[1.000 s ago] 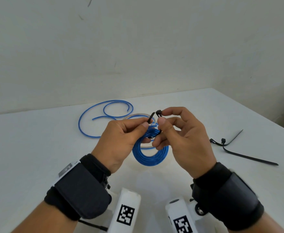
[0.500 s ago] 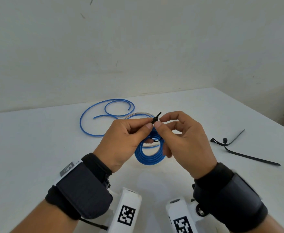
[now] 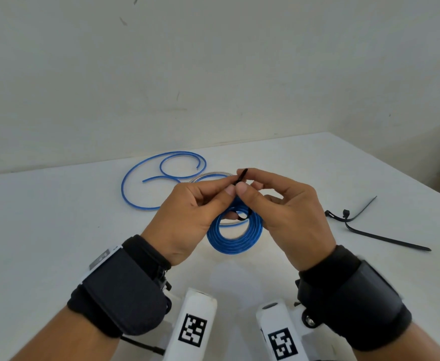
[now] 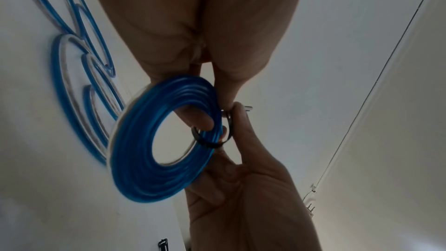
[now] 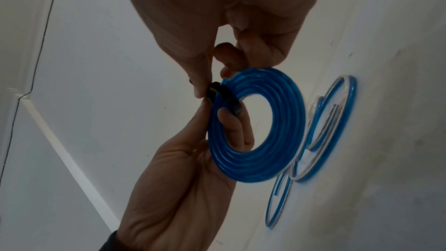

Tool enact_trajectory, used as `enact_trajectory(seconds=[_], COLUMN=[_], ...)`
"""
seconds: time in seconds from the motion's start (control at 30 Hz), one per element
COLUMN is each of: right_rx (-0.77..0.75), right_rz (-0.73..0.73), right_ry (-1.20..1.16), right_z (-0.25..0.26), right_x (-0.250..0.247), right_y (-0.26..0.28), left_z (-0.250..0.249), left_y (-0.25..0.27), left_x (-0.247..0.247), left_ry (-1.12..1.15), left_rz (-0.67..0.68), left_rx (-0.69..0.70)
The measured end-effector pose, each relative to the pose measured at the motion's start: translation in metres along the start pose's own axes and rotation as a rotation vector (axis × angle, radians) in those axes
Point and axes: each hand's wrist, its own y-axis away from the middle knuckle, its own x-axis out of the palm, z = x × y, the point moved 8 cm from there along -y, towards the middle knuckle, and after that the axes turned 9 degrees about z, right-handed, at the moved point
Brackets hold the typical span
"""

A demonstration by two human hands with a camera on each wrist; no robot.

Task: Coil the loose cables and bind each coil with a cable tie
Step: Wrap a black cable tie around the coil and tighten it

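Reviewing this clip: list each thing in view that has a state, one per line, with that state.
blue coil: wound, held off the table, not yet cinched.
black cable tie: looped loosely round the coil, tail sticking up between the fingertips.
left hand: pinching the tie.
right hand: pinching the tie.
loose blue cable: uncoiled on the table.
spare cable ties: lying unused on the table.

Two hands meet in front of the body, raised off the worktop — left hand point(image 3: 187, 217) and right hand point(image 3: 289, 220), each with thumb and forefinger pinched together, fingertips nearly touching. Both wrists wear black straps, forearms angled inward.
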Motion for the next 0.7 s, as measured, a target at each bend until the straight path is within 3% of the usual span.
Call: enact_trajectory(seconds=[0.3,0.7], right_rx=[0.010,0.050], right_rz=[-0.045,-0.146], right_ry=[-0.086,-0.126], right_z=[-0.002,-0.001], right_x=[-0.002,-0.016], right_y=[0.000,-0.001], left_z=[0.011,0.018], left_y=[0.000,0.000], left_x=[0.001,0.014], left_ry=[0.031,0.158], left_rz=[-0.058,-0.005], left_rx=[-0.055,-0.179])
